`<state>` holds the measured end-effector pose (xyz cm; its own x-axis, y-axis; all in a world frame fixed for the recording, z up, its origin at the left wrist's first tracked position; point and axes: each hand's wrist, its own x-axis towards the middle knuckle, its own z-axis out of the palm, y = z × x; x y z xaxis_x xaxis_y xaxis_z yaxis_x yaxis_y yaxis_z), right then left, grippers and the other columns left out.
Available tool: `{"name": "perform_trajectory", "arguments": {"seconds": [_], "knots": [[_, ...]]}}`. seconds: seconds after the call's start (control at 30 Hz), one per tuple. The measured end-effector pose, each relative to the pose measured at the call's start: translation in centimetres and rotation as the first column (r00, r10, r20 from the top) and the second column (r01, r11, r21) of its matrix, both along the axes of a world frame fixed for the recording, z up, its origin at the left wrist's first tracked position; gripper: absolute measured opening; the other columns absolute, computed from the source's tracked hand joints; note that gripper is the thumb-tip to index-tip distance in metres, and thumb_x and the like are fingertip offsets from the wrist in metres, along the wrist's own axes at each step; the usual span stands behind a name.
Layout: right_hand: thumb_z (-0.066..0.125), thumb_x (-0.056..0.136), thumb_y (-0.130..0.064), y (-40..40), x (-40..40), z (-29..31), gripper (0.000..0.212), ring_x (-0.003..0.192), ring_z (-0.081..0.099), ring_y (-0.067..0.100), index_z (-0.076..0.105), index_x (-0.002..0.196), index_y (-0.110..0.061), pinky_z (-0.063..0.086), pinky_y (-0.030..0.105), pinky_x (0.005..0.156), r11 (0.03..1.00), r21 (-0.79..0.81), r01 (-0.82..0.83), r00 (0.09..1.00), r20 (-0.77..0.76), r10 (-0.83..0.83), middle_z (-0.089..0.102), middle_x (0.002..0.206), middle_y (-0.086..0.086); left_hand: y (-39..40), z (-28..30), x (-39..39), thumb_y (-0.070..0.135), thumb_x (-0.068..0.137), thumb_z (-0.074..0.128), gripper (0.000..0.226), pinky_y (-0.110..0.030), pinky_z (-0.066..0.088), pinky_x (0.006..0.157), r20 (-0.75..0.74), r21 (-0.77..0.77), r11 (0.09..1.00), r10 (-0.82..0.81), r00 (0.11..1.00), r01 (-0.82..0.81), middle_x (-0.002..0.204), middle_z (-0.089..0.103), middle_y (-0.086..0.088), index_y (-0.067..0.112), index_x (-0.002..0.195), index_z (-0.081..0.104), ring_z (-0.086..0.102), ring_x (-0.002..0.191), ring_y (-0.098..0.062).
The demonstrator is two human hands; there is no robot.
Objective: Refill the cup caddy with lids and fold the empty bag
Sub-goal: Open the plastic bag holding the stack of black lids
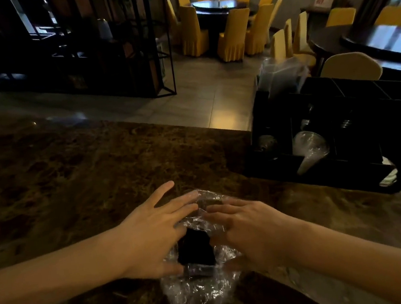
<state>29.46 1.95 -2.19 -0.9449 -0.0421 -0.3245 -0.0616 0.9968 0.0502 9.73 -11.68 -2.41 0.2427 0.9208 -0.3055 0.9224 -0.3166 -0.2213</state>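
Nearest me, the clear empty bag point(200, 291) lies crumpled on the worktop point(71, 171), and my left hand point(151, 235) and right hand point(248, 229) press flat on it, fingers straight, gripping nothing. Further right, the black cup caddy point(354, 106) already holds lids point(310, 148), so I judge only the folding remains.

Crinkled clear plastic bag point(203, 291) low centre on marbled stone worktop point(71, 171); black compartmented cup caddy point(341, 120) right, further back.
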Motion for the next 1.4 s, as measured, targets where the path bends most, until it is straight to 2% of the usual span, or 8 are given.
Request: {"name": "perform_trajectory", "arguments": {"seconds": [0.13,0.2,0.37,0.5,0.6,0.83,1.13,1.4], "knots": [[0.047,0.098,-0.067,-0.4,0.3,-1.2,0.079,0.159,0.014,0.026,0.038,0.156,-0.015,0.043,0.05,0.116,0.993,-0.086,0.079,0.997,-0.012,-0.08,0.012,0.173,0.009,-0.3,-1.4,-0.1,0.088,0.076,0.035,0.108,-0.036,-0.037,0.108,0.127,0.01,0.997,0.076,0.989,-0.077,0.169,0.005,-0.005,0.008,0.148,0.043,-0.016,0.154,-0.016],[0.053,0.096,-0.066,-0.4,0.2,-2.0,0.085,0.157,0.02,0.03,0.035,0.155,-0.008,0.05,0.05,0.107,0.991,-0.09,0.097,0.995,-0.022,-0.099,0.01,0.173,0.013,-0.3,-2.2,-0.2,0.09,0.072,0.039,0.115,-0.033,-0.037,0.108,0.155,0.014,0.995,0.096,0.983,-0.1,0.169,0.005,-0.004,0.008,0.153,0.033,-0.009,0.155,-0.015],[0.06,0.093,-0.064,-0.4,-0.2,-4.1,0.102,0.154,0.027,0.034,0.017,0.161,-0.002,0.049,0.045,0.107,0.985,-0.089,0.147,0.987,-0.051,-0.152,0.014,0.171,0.019,0.1,-4.7,-1.1,0.088,0.072,0.046,0.118,-0.028,-0.029,0.111,0.246,0.013,0.989,0.141,0.959,-0.149,0.169,0.001,0.004,0.019,0.16,0.008,-0.012,0.153,-0.01],[0.07,0.087,-0.061,-0.4,-0.2,-6.0,0.099,0.141,0.046,0.03,0.022,0.156,-0.009,0.054,0.041,0.1,0.952,-0.185,0.244,0.96,-0.091,-0.264,0.032,0.162,0.011,0.0,-6.9,-2.3,0.085,0.074,0.051,0.115,-0.023,-0.022,0.116,0.372,-0.062,0.98,0.198,0.907,-0.189,0.168,-0.005,0.014,0.027,0.16,0.002,-0.023,0.148,0.003],[0.071,0.087,-0.059,-0.5,-0.4,-7.2,0.093,0.129,0.056,0.027,0.024,0.152,-0.014,0.057,0.04,0.092,0.924,-0.252,0.288,0.943,-0.091,-0.319,0.036,0.155,0.006,0.0,-8.3,-2.8,0.076,0.074,0.063,0.114,-0.022,-0.013,0.119,0.508,-0.154,0.961,0.277,0.816,-0.23,0.166,-0.004,0.022,0.033,0.159,0.001,-0.021,0.145,0.012],[0.074,0.088,-0.051,-0.5,-0.8,-9.1,0.102,0.145,0.042,0.025,0.01,0.161,-0.019,0.046,0.039,0.111,0.826,-0.388,0.409,0.894,-0.01,-0.447,0.016,0.17,0.001,-0.1,-11.4,-3.8,0.076,0.066,0.072,0.106,-0.026,-0.009,0.12,0.691,-0.27,0.91,0.412,0.595,-0.316,0.154,0.009,0.041,0.054,0.149,0.011,-0.006,0.144,0.019],[0.081,0.087,-0.041,0.5,-0.6,-10.7,0.099,0.155,0.023,0.012,0.019,0.163,-0.026,0.03,0.034,0.125,0.679,-0.589,0.438,0.862,0.062,-0.503,0.016,0.169,-0.011,-1.5,-14.1,-3.5,0.092,0.078,0.032,0.106,-0.035,-0.021,0.119,0.484,-0.133,0.946,0.321,0.814,-0.295,0.163,-0.019,0.024,0.039,0.155,-0.018,-0.025,0.146,0.007],[0.083,0.086,-0.031,-0.1,-0.3,-9.5,0.112,0.153,0.028,0.012,0.002,0.163,-0.03,0.028,0.024,0.121,0.668,-0.602,0.438,0.853,0.044,-0.52,0.019,0.169,-0.013,-1.6,-13.8,-3.0,0.093,0.079,0.029,0.107,-0.029,-0.023,0.119,0.526,-0.105,0.946,0.315,0.79,-0.307,0.161,-0.024,0.025,0.034,0.156,-0.015,-0.026,0.145,0.008]]}}
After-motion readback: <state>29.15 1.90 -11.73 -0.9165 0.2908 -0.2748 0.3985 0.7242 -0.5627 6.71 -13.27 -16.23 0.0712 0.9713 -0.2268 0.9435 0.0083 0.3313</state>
